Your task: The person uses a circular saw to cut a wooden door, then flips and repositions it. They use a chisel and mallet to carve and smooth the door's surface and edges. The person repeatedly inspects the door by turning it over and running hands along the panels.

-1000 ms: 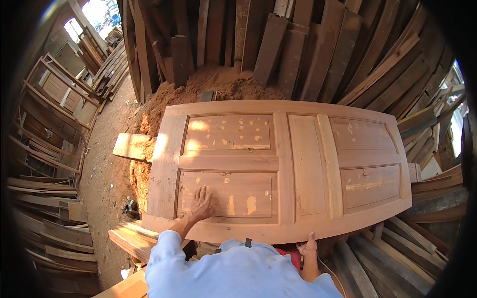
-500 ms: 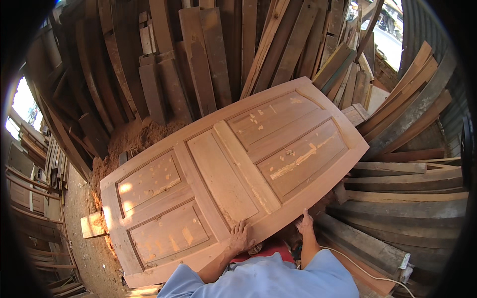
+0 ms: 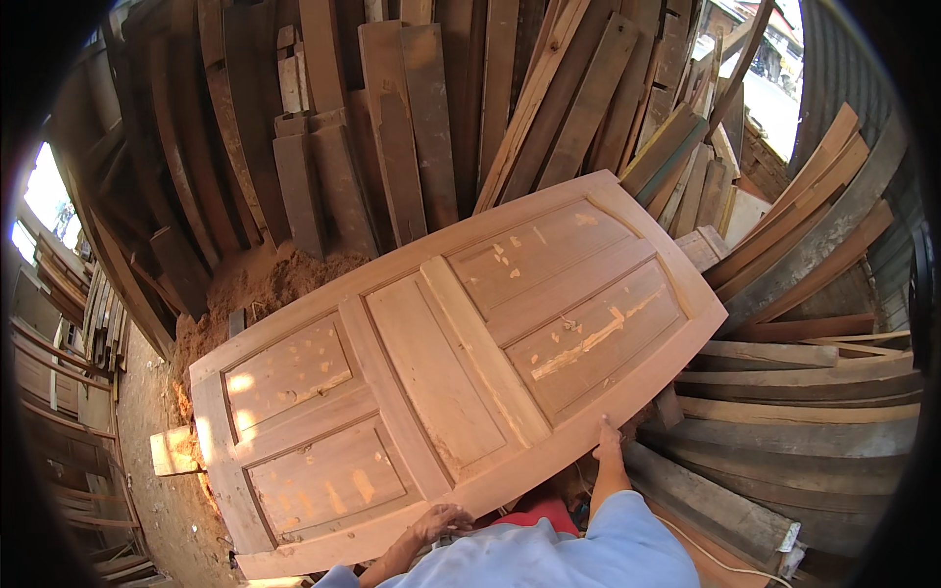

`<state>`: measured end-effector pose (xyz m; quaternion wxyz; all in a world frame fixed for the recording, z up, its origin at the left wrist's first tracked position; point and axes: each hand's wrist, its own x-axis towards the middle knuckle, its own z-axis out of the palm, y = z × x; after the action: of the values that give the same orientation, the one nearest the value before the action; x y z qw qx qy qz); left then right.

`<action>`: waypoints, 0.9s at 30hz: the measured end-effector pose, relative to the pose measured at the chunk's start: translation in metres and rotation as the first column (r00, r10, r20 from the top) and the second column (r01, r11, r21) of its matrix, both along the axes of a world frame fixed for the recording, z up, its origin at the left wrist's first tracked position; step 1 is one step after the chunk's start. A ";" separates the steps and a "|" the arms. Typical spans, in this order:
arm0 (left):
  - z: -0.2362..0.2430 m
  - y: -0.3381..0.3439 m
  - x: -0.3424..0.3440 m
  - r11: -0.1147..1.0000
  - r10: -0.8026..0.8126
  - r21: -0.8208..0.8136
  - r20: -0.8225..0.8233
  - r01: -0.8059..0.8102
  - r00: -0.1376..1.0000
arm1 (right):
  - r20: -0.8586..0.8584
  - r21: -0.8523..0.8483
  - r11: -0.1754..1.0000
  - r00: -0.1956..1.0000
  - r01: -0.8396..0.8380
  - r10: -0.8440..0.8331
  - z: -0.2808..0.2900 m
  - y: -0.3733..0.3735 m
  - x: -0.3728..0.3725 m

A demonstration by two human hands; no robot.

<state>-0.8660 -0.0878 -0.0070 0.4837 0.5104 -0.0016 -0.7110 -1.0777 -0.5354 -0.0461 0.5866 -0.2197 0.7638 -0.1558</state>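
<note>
A large panelled wooden door lies slantwise before me, with pale filler patches on its recessed panels. My left hand rests at the door's near edge, left of my body, fingers loosely extended and not wrapped around anything. At the near edge farther right, my right hand grips the door, a fingertip showing at the rim and the other fingers mostly hidden beneath it.
Upright planks lean close together beyond the door. More boards are stacked at the right, with a pale cable running past them. Reddish sawdust is heaped behind the door; a wooden block juts out at its left end.
My left hand has slid left and nearer along the door's edge, off the panel area. My right hand has closed in on the edge. The door sits slightly lower in view.
</note>
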 end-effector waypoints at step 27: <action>-0.046 0.071 -0.078 -0.067 0.995 0.055 -0.066 -0.996 -0.070 | 0.476 -0.086 0.974 0.868 0.208 -0.143 -0.029 -0.051 -0.074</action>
<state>-0.9444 -0.0171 -0.0528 0.8518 0.3163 0.3884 -0.1533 -1.1520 -0.5867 -0.0752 0.7202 -0.1444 0.6047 -0.3079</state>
